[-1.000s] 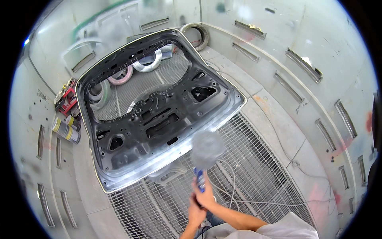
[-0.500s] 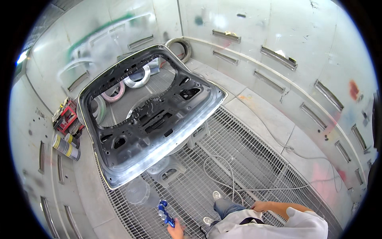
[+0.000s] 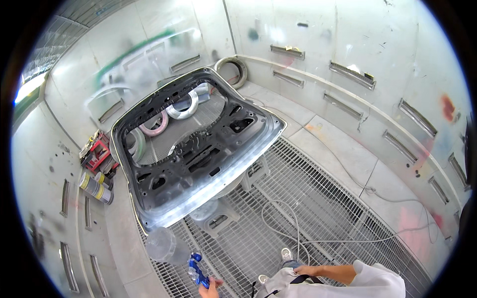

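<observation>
The dark tailgate (image 3: 189, 184) is set ahead of both hands, its long lower edge slanted from near left to far right. By its near-left corner the blue spray gun (image 3: 197, 270) is held, tilted forward-left, tipped by a cloudy cup (image 3: 166, 246). The handle is gripped by the left hand (image 3: 209, 289), the nearer one; whether anything is grasped by the right hand (image 3: 305, 270) cannot be told.
</observation>
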{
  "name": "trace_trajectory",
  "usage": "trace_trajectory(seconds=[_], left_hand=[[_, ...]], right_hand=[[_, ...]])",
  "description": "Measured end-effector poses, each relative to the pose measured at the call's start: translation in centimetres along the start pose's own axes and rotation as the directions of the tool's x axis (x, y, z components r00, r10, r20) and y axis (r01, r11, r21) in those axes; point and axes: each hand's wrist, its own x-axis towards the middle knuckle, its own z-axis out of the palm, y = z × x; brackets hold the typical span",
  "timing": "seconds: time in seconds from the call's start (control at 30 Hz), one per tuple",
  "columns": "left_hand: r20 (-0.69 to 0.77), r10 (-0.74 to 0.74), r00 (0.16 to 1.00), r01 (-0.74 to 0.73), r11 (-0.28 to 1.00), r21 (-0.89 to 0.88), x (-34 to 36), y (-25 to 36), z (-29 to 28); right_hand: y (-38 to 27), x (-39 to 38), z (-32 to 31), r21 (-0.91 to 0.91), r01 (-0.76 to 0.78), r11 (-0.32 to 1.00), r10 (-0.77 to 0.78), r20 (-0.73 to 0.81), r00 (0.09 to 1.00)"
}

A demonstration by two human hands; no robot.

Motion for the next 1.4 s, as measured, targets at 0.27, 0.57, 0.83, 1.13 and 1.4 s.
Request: trace_trajectory(seconds=[0.27, 0.57, 0.83, 1.13, 1.4], left_hand=[[0.046, 0.037, 0.998, -0.039, 0.998, 0.052, -1.3, 2.2, 1.6], [0.07, -0.027, 0.997, 0.018, 0.992, 0.122, -2.9, 1.6, 2.3], [0.082, -0.071, 0.994, 0.067, 0.997, 0.046, -3.8, 2.5, 3.3], [0.089, -0.073, 0.993, 0.068, 0.996, 0.054, -2.9, 2.6, 3.5], [0.13, -0.052, 0.99, 0.039, 0.994, 0.1, -1.8, 1.5, 3.7]], right_hand=[[13.9, 2.9, 6.5, -0.576, -0.389, 0.719, 0.421, -0.085, 0.903], [12.7, 1.3, 3.5, -0.767, -0.358, 0.532, 0.586, 0.029, 0.809], [12.6, -0.1, 3.3, -0.833, -0.089, 0.545, 0.364, 0.141, 0.921], [12.1, -1.2, 3.5, -0.802, -0.142, 0.58, 0.373, 0.106, 0.922], [10.9, -3.2, 4.5, -0.753, -0.262, 0.604, 0.436, 0.038, 0.899]])
